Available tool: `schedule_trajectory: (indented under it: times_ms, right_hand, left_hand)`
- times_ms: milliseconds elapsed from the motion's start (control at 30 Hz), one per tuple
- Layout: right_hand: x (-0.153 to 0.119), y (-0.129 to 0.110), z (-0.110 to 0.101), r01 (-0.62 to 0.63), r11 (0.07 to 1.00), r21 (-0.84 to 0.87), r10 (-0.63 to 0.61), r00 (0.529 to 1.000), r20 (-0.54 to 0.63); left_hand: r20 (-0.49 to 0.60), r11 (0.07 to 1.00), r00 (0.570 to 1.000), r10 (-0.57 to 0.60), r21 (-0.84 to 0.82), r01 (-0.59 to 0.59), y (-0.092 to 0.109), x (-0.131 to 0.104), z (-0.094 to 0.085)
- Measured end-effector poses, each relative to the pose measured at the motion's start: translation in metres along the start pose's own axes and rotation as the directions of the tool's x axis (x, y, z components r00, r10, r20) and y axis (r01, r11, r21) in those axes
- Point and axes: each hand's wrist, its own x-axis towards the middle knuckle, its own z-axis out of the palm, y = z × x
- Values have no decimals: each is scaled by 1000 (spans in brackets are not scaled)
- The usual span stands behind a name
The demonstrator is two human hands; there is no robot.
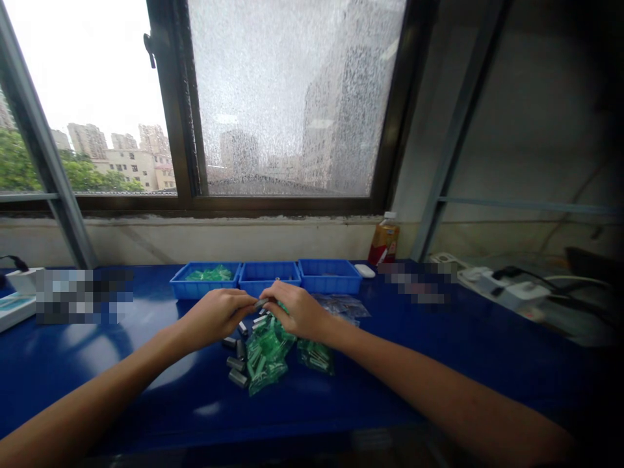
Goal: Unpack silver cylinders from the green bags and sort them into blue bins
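My left hand [218,317] and my right hand [298,311] meet over the middle of the blue table. Both are closed, fingertips pinching a small grey metal piece [262,303] between them. Its exact kind is too small to make out. Just below them lies a crumpled green plastic bag [267,357] with silvery pieces in it. Several loose dark grey metal cylinders [237,378] are scattered left of that bag. A smaller green bag of metal pieces [316,356] sits under my right wrist.
Behind my hands stand three blue trays in a row: a left tray [182,290] holding green plastic, a middle tray [246,285] and a right tray [336,285]. Clear plastic bags [344,307] lie before the right one. A bottle [384,242] and power strip [511,292] are further right.
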Motion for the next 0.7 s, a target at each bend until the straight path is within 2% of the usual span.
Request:
schedule_trajectory:
  times_ms: [133, 300, 400, 533, 700]
  right_hand:
    - [0, 0, 0, -40, 999, -2, 40, 997, 65]
    - [2, -1, 1, -103, 989, -110, 119, 980, 156]
    - [3, -3, -1, -116, 987, -108, 130, 982, 136]
    - [4, -9, -9, -114, 993, -5, 115, 990, 82]
    - [2, -8, -9, -82, 997, 2, 81, 989, 121]
  left_hand:
    - [-6, 999, 1000, 7, 31, -6, -1, -1, 1]
    - [-13, 999, 1000, 16, 29, -16, 2, -2, 2]
    - [-45, 1000, 999, -8, -1, 8, 4, -1, 2]
    - [-92, 997, 996, -21, -79, 13, 2, 0, 2]
    - [-75, 996, 997, -29, -86, 22, 1, 0, 4]
